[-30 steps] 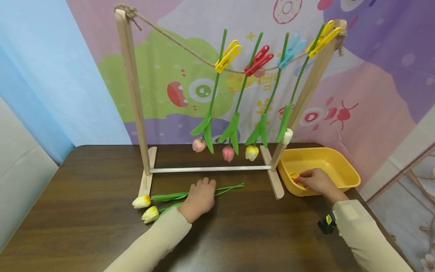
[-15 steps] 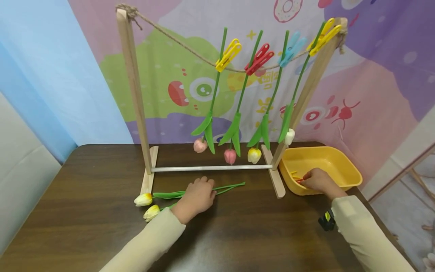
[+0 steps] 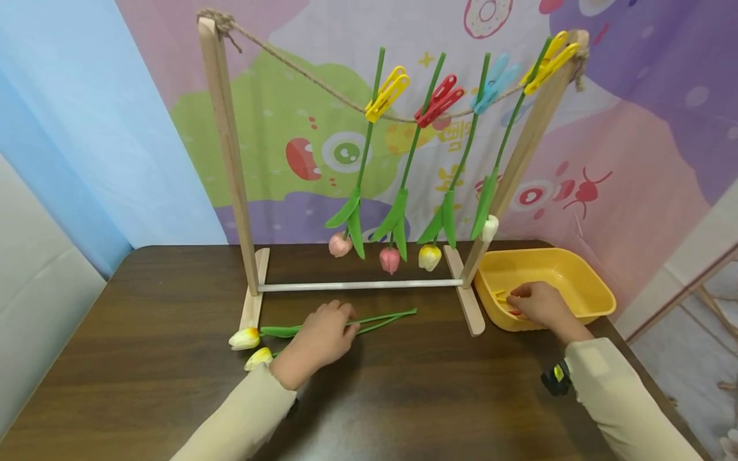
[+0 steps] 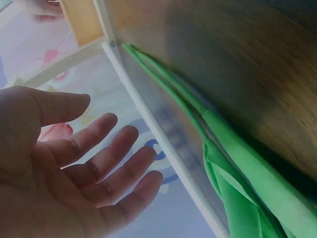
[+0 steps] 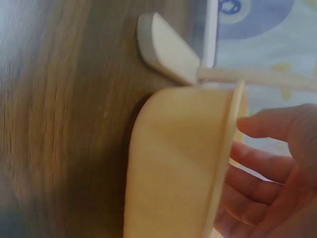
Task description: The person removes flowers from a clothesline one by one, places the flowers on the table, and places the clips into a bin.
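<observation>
My left hand point(image 3: 323, 336) is over two yellow-and-white artificial tulips point(image 3: 245, 338) lying on the table, covering part of their stems. In the left wrist view, the left hand point(image 4: 84, 168) has spread, slightly bent fingers with nothing in them, apart from the green stems point(image 4: 171, 89). My right hand point(image 3: 542, 304) reaches into the yellow plastic basin point(image 3: 585, 282). Its fingertips are at a yellow clothespin point(image 3: 499, 296) and a red clothespin point(image 3: 515, 312). From the right wrist, the basin wall point(image 5: 173, 163) hides those fingertips, so whether they pinch anything is unclear.
A wooden frame point(image 3: 227, 147) with a sagging rope point(image 3: 300, 67) stands behind the hands. Several tulips hang head down from it, clipped by yellow, red and blue clothespins point(image 3: 439, 102). A white rod point(image 3: 357, 285) joins its feet. A patterned cloth point(image 3: 277, 153) hangs behind.
My left hand has slid left and toward me along the tulip stems. My right hand has stayed in the basin, its fingers shifting among the clothespins; the red one now shows lower, under the fingers.
</observation>
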A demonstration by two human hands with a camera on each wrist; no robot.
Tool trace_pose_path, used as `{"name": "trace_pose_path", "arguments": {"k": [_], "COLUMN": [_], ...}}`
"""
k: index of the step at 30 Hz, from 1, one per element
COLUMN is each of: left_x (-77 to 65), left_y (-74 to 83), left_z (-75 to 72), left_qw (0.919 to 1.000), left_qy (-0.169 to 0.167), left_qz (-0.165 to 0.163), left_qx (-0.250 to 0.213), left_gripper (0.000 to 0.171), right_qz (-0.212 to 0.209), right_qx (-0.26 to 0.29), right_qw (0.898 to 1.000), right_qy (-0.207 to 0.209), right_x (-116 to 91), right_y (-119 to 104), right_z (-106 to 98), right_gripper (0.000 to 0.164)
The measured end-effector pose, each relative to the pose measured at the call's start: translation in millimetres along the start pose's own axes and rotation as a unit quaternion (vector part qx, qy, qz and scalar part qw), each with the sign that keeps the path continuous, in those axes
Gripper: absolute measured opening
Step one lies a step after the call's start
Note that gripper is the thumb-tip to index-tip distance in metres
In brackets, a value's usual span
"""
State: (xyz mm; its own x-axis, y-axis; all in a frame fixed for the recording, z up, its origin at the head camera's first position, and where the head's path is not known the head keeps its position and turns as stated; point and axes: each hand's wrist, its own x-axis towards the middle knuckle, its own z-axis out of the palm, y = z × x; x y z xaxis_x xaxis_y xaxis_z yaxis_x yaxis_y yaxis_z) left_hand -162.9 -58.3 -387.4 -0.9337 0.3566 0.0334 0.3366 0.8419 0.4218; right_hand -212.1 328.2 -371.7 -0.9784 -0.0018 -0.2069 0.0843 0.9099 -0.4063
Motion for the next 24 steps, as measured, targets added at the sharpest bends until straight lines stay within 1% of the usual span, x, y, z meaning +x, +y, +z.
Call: {"name": "trace_pose_path", "arguments": {"k": [4, 8, 11, 14, 19, 24], "left_x": [-4.9, -9.2, -12.8, -17.1, -21.9, -26.1], "left_y": [0.7, 0.2, -1.3, -1.0, 1.0, 2.3], "left_z": [-6.1, -10.9, -13.9, -20.1, -32.5, -44.1], "left_qw": [0.9998, 0.9991, 0.9981, 0.9973, 0.996, 0.9942], "left_qy": [0.007, 0.026, 0.041, 0.05, 0.055, 0.059], "left_qz": [-0.005, -0.004, -0.004, -0.009, -0.02, -0.032], "left_qx": [-0.016, -0.033, -0.045, -0.053, -0.067, -0.084], "left_gripper": [0.019, 0.017, 0.014, 0.013, 0.013, 0.014], "right_qz": [-0.008, -0.024, -0.043, -0.065, -0.105, -0.127], "right_qx": [0.028, 0.058, 0.056, 0.046, 0.055, 0.086], "right_qw": [0.998, 0.993, 0.989, 0.984, 0.977, 0.971], "right_qy": [0.052, 0.098, 0.133, 0.162, 0.179, 0.183], "right_x": [-10.8, -21.7, -29.9, -38.6, -54.2, -69.0], "right_y": [-13.9, -29.7, -43.1, -58.7, -87.5, -114.4], "right_z": [0.7, 3.2, 4.5, 5.0, 6.1, 4.0], "right_gripper": [0.037, 0.034, 0.03, 0.026, 0.021, 0.02]}}
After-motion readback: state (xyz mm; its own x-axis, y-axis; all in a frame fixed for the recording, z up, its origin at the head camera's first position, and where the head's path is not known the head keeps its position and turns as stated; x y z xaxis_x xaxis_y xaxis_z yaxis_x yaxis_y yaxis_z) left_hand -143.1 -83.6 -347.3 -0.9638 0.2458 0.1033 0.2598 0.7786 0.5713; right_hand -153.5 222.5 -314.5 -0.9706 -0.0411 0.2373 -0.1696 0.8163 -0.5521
